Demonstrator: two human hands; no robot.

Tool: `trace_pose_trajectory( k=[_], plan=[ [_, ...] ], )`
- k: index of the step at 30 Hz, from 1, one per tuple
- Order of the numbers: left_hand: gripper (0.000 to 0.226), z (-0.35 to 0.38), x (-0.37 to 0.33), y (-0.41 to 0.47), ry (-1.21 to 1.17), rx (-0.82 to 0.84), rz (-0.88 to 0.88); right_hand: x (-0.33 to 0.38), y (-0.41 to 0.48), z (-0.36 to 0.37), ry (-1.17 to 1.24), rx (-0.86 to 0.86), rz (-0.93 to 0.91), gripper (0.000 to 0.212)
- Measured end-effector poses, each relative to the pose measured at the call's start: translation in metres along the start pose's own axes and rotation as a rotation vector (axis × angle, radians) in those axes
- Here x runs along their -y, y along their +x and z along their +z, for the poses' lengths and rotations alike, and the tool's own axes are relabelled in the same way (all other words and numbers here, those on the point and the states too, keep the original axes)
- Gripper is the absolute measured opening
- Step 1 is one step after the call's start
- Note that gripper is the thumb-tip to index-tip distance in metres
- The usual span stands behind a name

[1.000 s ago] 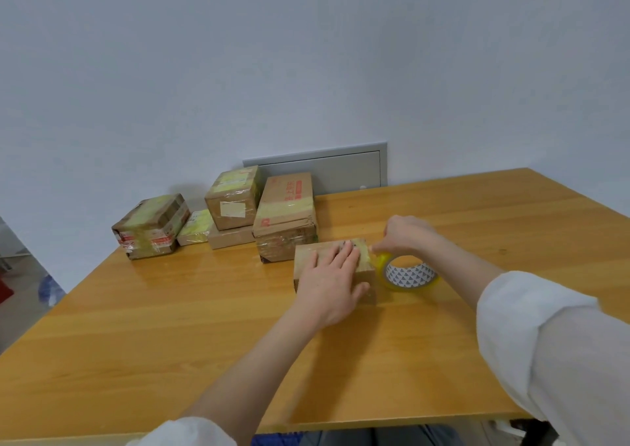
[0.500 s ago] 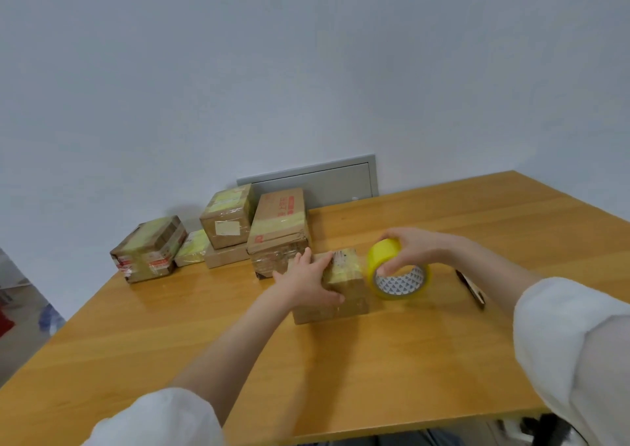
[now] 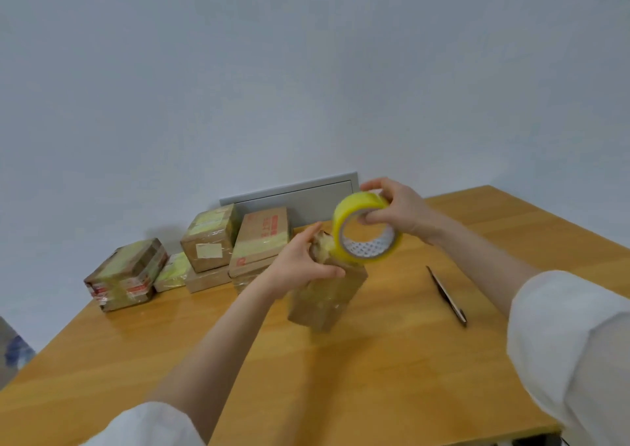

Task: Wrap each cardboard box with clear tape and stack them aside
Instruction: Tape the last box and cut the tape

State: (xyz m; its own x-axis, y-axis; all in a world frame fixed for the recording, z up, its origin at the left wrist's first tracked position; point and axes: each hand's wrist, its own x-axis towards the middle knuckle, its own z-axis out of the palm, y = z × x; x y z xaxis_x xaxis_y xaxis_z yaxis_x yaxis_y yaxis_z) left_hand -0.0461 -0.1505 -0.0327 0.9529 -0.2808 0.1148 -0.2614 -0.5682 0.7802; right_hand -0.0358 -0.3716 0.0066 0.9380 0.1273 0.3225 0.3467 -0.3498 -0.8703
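A small cardboard box [image 3: 325, 295], partly wrapped in clear tape, is tipped up on end above the wooden table [image 3: 375, 377]. My left hand [image 3: 301, 261] grips its upper end, thumb across the front. My right hand [image 3: 395, 212] holds a yellowish roll of clear tape [image 3: 364, 232] just above and right of the box's top, fingers through the core. A strip of tape runs from the roll down onto the box.
Several taped boxes stand at the table's back left: one alone [image 3: 126, 275], a flat one [image 3: 172, 272], and a stack [image 3: 209, 241] beside a taller box [image 3: 260, 241]. A dark pen-like tool [image 3: 446, 295] lies to the right. Grey wall panel [image 3: 289, 195] behind.
The box has been lifted from lying flat to standing on end in my left hand. My right hand has raised the tape roll up off the table above the box.
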Motion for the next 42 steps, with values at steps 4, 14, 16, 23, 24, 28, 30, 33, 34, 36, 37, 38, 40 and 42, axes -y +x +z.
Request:
trace_pose_trajectory(
  k=[4, 14, 16, 23, 24, 28, 30, 33, 34, 36, 37, 38, 40, 42],
  plan=[
    [0.095, -0.003, 0.026, -0.021, -0.276, -0.027, -0.011, 0.018, 0.000, 0.021, 0.119, 0.122, -0.012, 0.052],
    [0.076, -0.024, 0.068, -0.047, -0.308, -0.013, -0.025, 0.030, 0.018, 0.012, -0.281, 0.282, -0.039, 0.048],
    [0.074, -0.030, 0.075, -0.053, -0.314, -0.007, -0.016, 0.020, 0.014, -0.004, -0.339, 0.343, 0.002, 0.046],
    [0.068, -0.035, 0.074, -0.052, -0.260, 0.033, -0.004, -0.004, 0.002, 0.009, -0.199, 0.337, 0.041, 0.037],
    [0.066, -0.036, 0.074, -0.051, -0.238, 0.041, -0.002, -0.007, 0.001, 0.011, -0.177, 0.306, 0.045, 0.033],
    [0.061, -0.039, 0.066, -0.053, -0.095, 0.057, -0.006, -0.021, -0.007, 0.017, -0.158, 0.316, 0.092, 0.027],
    [0.060, -0.042, 0.054, -0.053, 0.126, 0.032, 0.026, -0.028, -0.011, 0.025, -0.157, 0.339, 0.100, 0.027],
    [0.070, -0.034, 0.024, -0.049, 0.693, 0.015, 0.091, -0.036, -0.017, 0.038, -0.133, 0.349, 0.098, 0.028],
    [0.075, -0.027, 0.013, -0.047, 0.806, 0.017, 0.095, -0.037, -0.019, 0.041, -0.128, 0.355, 0.096, 0.028],
    [0.079, -0.011, 0.000, -0.042, 0.891, 0.043, 0.094, -0.038, -0.021, 0.046, -0.127, 0.361, 0.075, 0.028],
    [0.078, -0.004, -0.001, -0.040, 0.890, 0.064, 0.081, -0.039, -0.023, 0.047, -0.124, 0.351, 0.067, 0.028],
    [0.077, -0.001, 0.002, -0.038, 0.875, 0.072, 0.054, -0.040, -0.023, 0.048, -0.112, 0.335, 0.065, 0.028],
    [0.076, -0.002, 0.011, -0.037, 0.853, 0.068, -0.006, -0.045, -0.024, 0.047, -0.073, 0.305, 0.084, 0.031],
    [0.075, -0.003, 0.015, -0.041, 0.918, 0.070, -0.014, -0.051, -0.025, 0.049, -0.059, 0.304, 0.104, 0.033]
  ],
)
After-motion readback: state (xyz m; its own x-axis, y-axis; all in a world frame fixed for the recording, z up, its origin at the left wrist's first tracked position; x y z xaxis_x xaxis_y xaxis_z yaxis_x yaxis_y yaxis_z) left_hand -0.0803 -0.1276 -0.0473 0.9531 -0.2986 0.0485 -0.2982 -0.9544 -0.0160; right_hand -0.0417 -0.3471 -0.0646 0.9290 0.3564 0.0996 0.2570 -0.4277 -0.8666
